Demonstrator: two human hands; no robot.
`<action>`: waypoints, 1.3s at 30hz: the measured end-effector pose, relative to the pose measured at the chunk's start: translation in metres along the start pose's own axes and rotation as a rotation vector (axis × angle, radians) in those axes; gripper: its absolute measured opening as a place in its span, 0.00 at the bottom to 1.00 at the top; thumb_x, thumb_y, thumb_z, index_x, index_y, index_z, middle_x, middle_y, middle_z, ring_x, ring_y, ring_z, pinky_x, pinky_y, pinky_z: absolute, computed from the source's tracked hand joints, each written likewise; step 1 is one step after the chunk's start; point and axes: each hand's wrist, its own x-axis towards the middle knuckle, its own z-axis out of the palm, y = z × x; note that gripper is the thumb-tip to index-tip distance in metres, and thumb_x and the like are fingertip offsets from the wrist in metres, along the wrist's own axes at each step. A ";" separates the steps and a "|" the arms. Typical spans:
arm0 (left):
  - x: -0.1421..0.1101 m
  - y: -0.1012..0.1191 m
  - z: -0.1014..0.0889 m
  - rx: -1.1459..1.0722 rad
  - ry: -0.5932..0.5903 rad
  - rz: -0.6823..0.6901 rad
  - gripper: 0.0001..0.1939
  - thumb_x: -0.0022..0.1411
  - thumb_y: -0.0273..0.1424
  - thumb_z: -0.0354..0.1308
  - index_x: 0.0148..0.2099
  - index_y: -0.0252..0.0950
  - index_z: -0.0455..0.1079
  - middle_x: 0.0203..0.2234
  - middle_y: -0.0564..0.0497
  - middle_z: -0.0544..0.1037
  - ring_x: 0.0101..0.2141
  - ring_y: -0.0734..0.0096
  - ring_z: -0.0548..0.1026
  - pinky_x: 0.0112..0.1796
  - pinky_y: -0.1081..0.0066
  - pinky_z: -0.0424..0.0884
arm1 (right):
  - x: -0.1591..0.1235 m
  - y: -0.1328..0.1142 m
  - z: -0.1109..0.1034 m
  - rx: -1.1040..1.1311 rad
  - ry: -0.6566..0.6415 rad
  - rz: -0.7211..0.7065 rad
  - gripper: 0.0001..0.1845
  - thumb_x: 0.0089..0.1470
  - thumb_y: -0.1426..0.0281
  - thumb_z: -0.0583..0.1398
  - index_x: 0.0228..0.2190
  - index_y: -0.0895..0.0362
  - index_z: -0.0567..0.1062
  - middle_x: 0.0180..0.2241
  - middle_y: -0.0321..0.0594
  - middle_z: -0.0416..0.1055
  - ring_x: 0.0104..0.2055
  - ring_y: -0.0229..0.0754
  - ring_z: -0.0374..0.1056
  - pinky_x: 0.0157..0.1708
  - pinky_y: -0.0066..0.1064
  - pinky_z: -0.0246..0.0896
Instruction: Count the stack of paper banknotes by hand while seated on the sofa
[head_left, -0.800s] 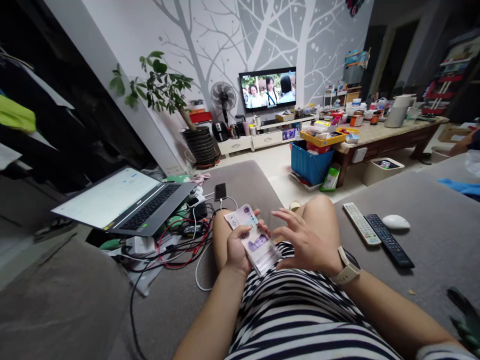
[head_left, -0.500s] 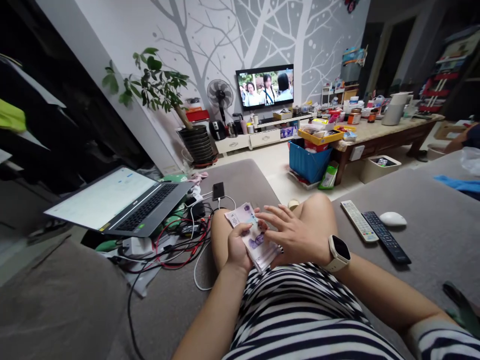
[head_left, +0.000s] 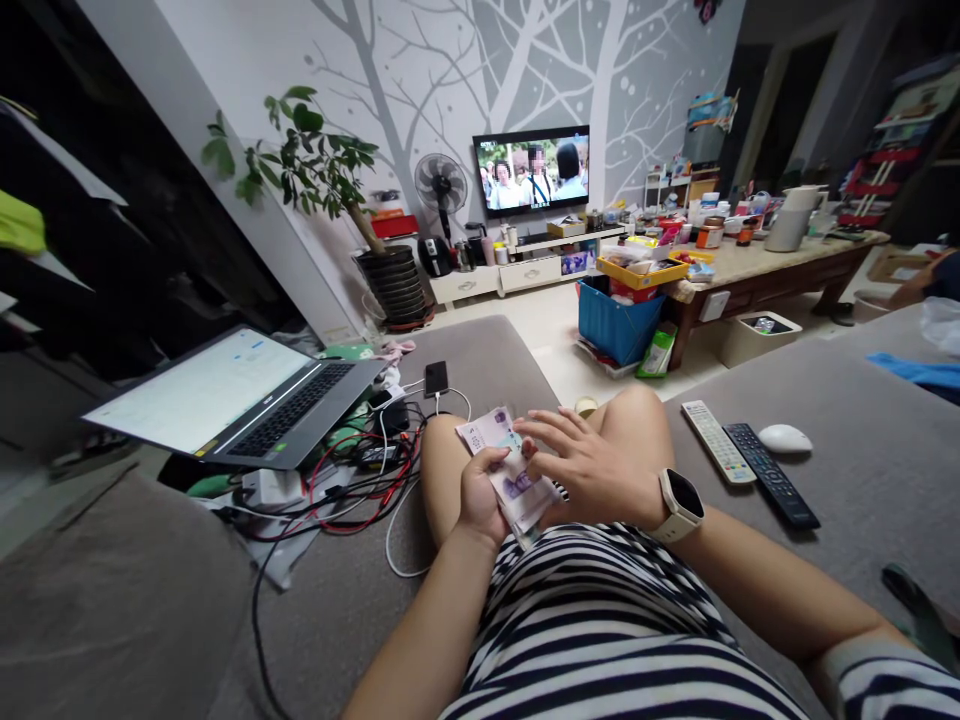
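My left hand (head_left: 484,495) is closed around a stack of purple-printed banknotes (head_left: 517,482) above my lap, with its thumb lying across the top note. The notes tilt up toward the left. My right hand (head_left: 589,465) spreads its fingers over their right side, and its bent index fingertip touches the face of the top note. Its thumb is mostly hidden. A pale smartwatch (head_left: 681,503) is strapped on the right wrist.
Left of me on the grey sofa stand an open laptop (head_left: 292,410), tangled cables (head_left: 375,475) and a charging phone (head_left: 436,378). To my right lie a white remote (head_left: 718,443), a black remote (head_left: 772,475) and a white mouse (head_left: 785,439). A cluttered table (head_left: 810,255) stands beyond.
The stack and both hands have shifted very slightly to the right. The stack's lower end looks a little more fanned out. My grip on the banknotes stays the same.
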 end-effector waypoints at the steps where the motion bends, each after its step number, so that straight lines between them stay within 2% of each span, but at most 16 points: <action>1: 0.000 0.000 0.000 0.005 0.008 -0.003 0.19 0.45 0.21 0.52 0.42 0.30 0.70 0.31 0.45 0.79 0.32 0.59 0.77 0.35 0.62 0.73 | 0.000 0.000 0.000 -0.003 0.004 0.007 0.27 0.41 0.55 0.66 0.41 0.55 0.69 0.60 0.45 0.50 0.63 0.53 0.41 0.59 0.53 0.36; 6: 0.000 0.000 0.000 0.010 -0.009 -0.008 0.21 0.46 0.23 0.52 0.45 0.30 0.69 0.31 0.45 0.79 0.31 0.59 0.77 0.33 0.63 0.73 | -0.002 -0.002 -0.002 0.021 -0.041 -0.057 0.29 0.40 0.53 0.65 0.41 0.54 0.68 0.60 0.45 0.51 0.63 0.52 0.39 0.59 0.52 0.34; 11: -0.002 0.001 0.002 0.020 -0.010 0.016 0.22 0.47 0.23 0.53 0.47 0.31 0.69 0.33 0.45 0.79 0.31 0.60 0.77 0.32 0.64 0.74 | -0.003 -0.004 -0.001 0.019 -0.025 -0.037 0.28 0.41 0.53 0.65 0.41 0.54 0.69 0.60 0.45 0.51 0.63 0.51 0.39 0.60 0.51 0.33; 14: -0.002 0.001 0.002 0.030 -0.053 0.019 0.22 0.48 0.25 0.52 0.48 0.32 0.68 0.34 0.45 0.79 0.33 0.60 0.77 0.34 0.63 0.74 | -0.004 -0.004 -0.001 0.009 -0.016 -0.042 0.27 0.40 0.55 0.65 0.41 0.54 0.69 0.60 0.44 0.52 0.63 0.51 0.39 0.60 0.51 0.32; 21: -0.003 -0.001 0.001 0.045 -0.072 0.010 0.20 0.48 0.26 0.53 0.45 0.33 0.70 0.34 0.45 0.79 0.34 0.58 0.77 0.34 0.61 0.73 | -0.005 -0.004 -0.002 -0.007 -0.008 -0.048 0.24 0.47 0.53 0.61 0.41 0.54 0.69 0.59 0.44 0.53 0.63 0.50 0.41 0.60 0.50 0.31; 27: -0.004 -0.001 0.002 0.049 -0.027 -0.006 0.18 0.47 0.26 0.54 0.44 0.33 0.70 0.33 0.45 0.79 0.34 0.58 0.77 0.34 0.62 0.74 | -0.006 -0.003 -0.004 0.010 -0.016 -0.052 0.26 0.43 0.53 0.63 0.41 0.55 0.69 0.59 0.46 0.54 0.63 0.51 0.41 0.59 0.51 0.32; 34: -0.007 -0.004 0.003 0.023 -0.016 -0.016 0.19 0.47 0.25 0.54 0.45 0.32 0.70 0.31 0.45 0.79 0.32 0.58 0.77 0.34 0.62 0.73 | -0.006 -0.003 -0.001 0.027 -0.008 -0.035 0.22 0.46 0.56 0.62 0.41 0.54 0.69 0.58 0.44 0.54 0.62 0.49 0.42 0.59 0.50 0.34; 39: -0.009 -0.005 0.005 0.025 -0.017 -0.005 0.21 0.47 0.25 0.53 0.46 0.30 0.69 0.31 0.44 0.79 0.32 0.59 0.77 0.34 0.63 0.73 | -0.006 -0.004 0.000 0.025 -0.010 -0.047 0.24 0.45 0.54 0.62 0.41 0.54 0.69 0.58 0.44 0.55 0.62 0.49 0.41 0.59 0.50 0.33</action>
